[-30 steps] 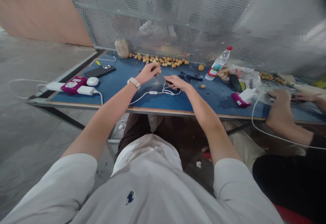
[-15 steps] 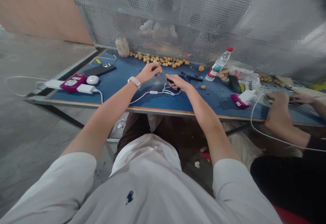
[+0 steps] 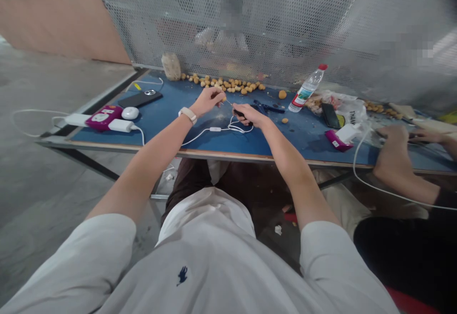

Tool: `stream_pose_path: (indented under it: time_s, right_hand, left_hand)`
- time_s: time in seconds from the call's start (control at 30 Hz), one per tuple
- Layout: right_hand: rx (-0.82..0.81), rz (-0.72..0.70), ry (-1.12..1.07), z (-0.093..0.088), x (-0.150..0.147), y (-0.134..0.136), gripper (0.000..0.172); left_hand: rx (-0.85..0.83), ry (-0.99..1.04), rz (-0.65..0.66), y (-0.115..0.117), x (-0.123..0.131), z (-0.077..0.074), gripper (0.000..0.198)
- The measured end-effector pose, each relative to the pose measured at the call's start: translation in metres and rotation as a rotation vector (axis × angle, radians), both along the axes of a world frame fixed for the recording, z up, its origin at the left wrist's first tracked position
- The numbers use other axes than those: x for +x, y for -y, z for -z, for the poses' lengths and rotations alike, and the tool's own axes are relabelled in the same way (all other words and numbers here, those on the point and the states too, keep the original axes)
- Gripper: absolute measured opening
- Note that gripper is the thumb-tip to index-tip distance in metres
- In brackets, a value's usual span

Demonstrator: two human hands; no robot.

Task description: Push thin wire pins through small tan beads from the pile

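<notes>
My left hand (image 3: 209, 102) pinches a small round tan nut-like piece (image 3: 224, 99) between its fingertips, with a pale band on the wrist. My right hand (image 3: 249, 115) is shut on a black-handled pointed tool (image 3: 238, 113), and its thin metal tip reaches towards the piece. Both hands are over the blue table (image 3: 164, 135), just behind a white cord with an inline switch (image 3: 214, 129). Along the back lies a row of similar tan pieces (image 3: 224, 84). A co-worker's hands (image 3: 391, 145) work at the far right.
Dark pliers (image 3: 268, 107) lie just beyond my right hand. On the left are a phone, a magenta power bank (image 3: 103, 117) and a white charger. On the right are a water bottle (image 3: 307, 87) and a plastic bag. A perforated metal screen (image 3: 285, 28) stands behind the table.
The view and both hands shift only slightly. The small piece stays in my left fingertips, and the tool stays in my right hand.
</notes>
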State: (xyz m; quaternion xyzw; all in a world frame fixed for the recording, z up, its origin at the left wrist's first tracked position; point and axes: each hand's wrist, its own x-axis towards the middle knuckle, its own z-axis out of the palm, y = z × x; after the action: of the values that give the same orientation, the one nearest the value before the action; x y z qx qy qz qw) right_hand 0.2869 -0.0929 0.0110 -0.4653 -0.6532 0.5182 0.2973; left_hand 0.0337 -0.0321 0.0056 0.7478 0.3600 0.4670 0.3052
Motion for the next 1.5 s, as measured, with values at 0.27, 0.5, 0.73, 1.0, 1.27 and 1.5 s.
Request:
stream_pose_path:
  time_s: [0.27, 0.5, 0.73, 1.0, 1.27, 1.5]
  right_hand:
    - [0.011, 0.011, 0.076, 0.002, 0.001, -0.002, 0.056]
    - [0.005, -0.008, 0.025, 0.000, -0.001, 0.000, 0.059]
    - [-0.008, 0.026, 0.009, 0.003, 0.001, -0.004, 0.058]
    - [-0.006, 0.002, 0.015, 0.001, 0.000, 0.001, 0.053]
    - [-0.018, 0.021, -0.022, 0.002, -0.002, -0.002, 0.055]
    - [-0.008, 0.021, 0.028, 0.001, 0.000, -0.001, 0.055]
  left_hand:
    - [-0.014, 0.049, 0.026, -0.007, 0.000, 0.006, 0.036]
    - [-0.026, 0.051, 0.013, -0.005, -0.001, 0.005, 0.029]
    - [-0.049, 0.099, 0.011, -0.007, 0.000, 0.005, 0.034]
    - [-0.046, 0.115, 0.011, -0.010, 0.003, 0.010, 0.033]
    - [-0.026, 0.115, 0.039, -0.012, 0.000, 0.010, 0.033]
    - [-0.028, 0.134, 0.043, -0.014, 0.002, 0.011, 0.038]
